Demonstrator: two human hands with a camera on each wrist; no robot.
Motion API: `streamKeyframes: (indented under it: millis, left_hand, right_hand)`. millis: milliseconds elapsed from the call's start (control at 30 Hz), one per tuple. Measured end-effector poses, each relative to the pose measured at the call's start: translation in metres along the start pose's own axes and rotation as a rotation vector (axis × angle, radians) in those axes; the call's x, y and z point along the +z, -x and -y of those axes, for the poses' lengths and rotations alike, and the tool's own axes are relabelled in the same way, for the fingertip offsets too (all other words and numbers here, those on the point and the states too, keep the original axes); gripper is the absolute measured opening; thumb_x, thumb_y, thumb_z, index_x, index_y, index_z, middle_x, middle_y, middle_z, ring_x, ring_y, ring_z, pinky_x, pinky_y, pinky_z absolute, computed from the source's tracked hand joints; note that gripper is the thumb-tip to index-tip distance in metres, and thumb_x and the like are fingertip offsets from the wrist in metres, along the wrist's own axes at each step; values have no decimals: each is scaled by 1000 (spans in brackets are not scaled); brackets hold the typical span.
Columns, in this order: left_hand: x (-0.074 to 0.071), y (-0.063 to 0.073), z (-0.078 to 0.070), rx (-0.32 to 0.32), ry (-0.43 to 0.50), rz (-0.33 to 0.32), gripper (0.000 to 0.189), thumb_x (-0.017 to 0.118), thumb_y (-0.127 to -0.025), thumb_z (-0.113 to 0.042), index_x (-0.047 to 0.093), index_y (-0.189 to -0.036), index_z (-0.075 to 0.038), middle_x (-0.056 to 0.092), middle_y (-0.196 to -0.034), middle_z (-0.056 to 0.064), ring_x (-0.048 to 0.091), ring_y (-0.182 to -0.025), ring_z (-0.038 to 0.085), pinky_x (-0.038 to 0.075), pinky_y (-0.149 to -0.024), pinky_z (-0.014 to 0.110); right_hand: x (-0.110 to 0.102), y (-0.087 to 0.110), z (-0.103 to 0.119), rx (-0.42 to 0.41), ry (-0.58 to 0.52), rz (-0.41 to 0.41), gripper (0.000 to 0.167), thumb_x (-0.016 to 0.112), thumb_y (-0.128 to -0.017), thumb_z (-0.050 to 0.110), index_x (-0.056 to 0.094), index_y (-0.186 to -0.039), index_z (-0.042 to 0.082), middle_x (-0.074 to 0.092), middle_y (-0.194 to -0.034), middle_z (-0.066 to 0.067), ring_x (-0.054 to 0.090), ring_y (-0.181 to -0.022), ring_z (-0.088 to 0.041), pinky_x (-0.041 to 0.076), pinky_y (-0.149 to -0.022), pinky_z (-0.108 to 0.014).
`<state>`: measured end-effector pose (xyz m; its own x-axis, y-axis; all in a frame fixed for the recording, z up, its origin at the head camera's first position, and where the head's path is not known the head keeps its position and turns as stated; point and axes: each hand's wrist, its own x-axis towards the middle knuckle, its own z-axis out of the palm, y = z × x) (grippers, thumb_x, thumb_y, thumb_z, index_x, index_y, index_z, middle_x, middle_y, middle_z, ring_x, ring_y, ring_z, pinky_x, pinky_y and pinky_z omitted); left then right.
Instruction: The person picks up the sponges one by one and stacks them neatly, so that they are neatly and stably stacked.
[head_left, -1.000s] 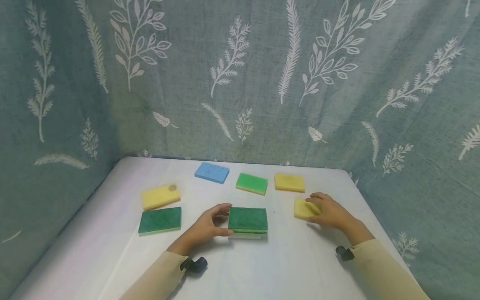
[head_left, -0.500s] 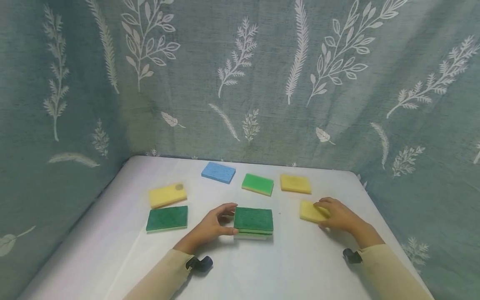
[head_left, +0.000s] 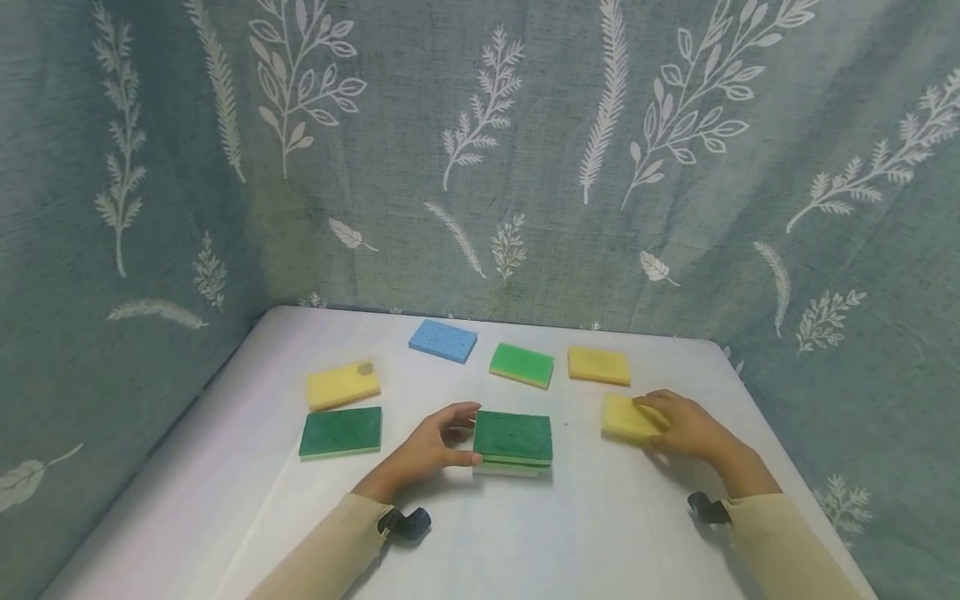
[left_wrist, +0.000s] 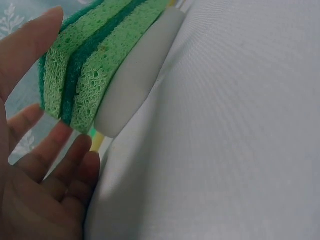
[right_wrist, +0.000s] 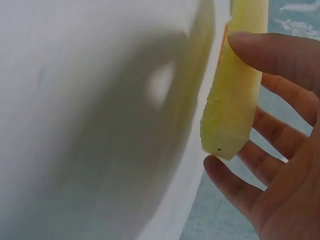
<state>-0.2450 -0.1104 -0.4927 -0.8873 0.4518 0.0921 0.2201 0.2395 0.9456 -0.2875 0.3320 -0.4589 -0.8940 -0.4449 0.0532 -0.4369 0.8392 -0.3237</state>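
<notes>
My left hand (head_left: 427, 450) is at the left end of a stack of sponges (head_left: 513, 437); the thumb lies at its near corner and the fingertips at its end. In the left wrist view the stack shows two green scrub sponges (left_wrist: 75, 75) above a white block (left_wrist: 135, 75). Over to the right, my right hand (head_left: 686, 425) holds a yellow sponge (head_left: 628, 418) at its right end. The right wrist view shows the thumb on one side of the yellow sponge (right_wrist: 232, 110) and fingers on the other, partly hidden behind it.
Along the back lie a blue sponge (head_left: 443, 341), a bright green sponge (head_left: 522, 365) and another yellow sponge (head_left: 598, 365). At left are a spotted yellow sponge (head_left: 341, 387) and a dark green one (head_left: 341, 432). A patterned curtain (head_left: 420, 150) hangs around the white table (head_left: 525, 542).
The head view has swung slightly left. My right hand has shifted a little right along the yellow sponge, with its thumb less visible. The left hand and the stack stay together as before.
</notes>
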Motion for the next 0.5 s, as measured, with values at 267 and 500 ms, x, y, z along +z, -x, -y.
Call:
streamKeyframes:
  millis: [267, 500]
  left_hand:
    - [1, -7, 17, -10, 8, -16, 80, 85, -77, -24, 45, -145, -12, 55, -132, 5, 52, -121, 26, 40, -104, 47]
    - [1, -5, 17, -21, 5, -14, 82, 86, -75, -30, 46, -144, -12, 56, -130, 3, 53, -120, 25, 41, -103, 46]
  right_hand:
    - [4, -12, 17, -42, -88, -18, 59, 79, -74, 13, 61, -129, 3, 53, -131, -22, 47, -122, -45, 38, -100, -60]
    - [12, -24, 28, -88, -88, -57, 57, 78, -75, 11, 61, -129, 3, 53, -133, -23, 43, -127, -46, 35, -103, -60]
